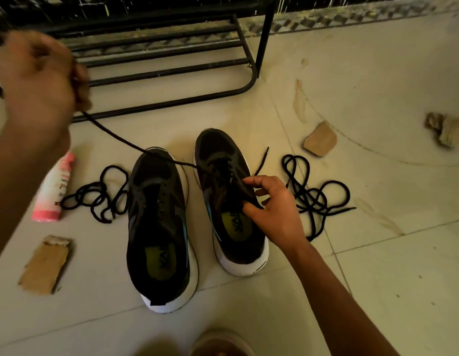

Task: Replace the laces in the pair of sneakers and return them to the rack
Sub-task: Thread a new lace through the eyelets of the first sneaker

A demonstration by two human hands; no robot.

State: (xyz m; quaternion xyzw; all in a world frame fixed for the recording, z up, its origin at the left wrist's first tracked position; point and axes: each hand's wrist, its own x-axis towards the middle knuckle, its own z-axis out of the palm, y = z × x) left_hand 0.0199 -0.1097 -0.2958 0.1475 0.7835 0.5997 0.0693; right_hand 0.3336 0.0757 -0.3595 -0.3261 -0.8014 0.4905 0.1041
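Fingers [256, 179] of right hand [277, 214] pinched tongue area of right sneaker [220, 147], likely steadying it against pull. Left hand [41, 80], at 10 o'clock, gripped lace [136, 147] taut, apparently seating it in eyelets. Left sneaker [156, 227] alongside, unlaced. Rack [172, 70] at 12 o'clock.

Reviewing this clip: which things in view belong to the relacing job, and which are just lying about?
Job: laceless sneaker; other sneaker, gripped by the right hand; taut lace, held by the left hand; loose lace left of the sneakers; loose lace right of them; shoe rack.
Lying about: pink bottle; near cardboard scrap; far cardboard scrap; crumpled wad.
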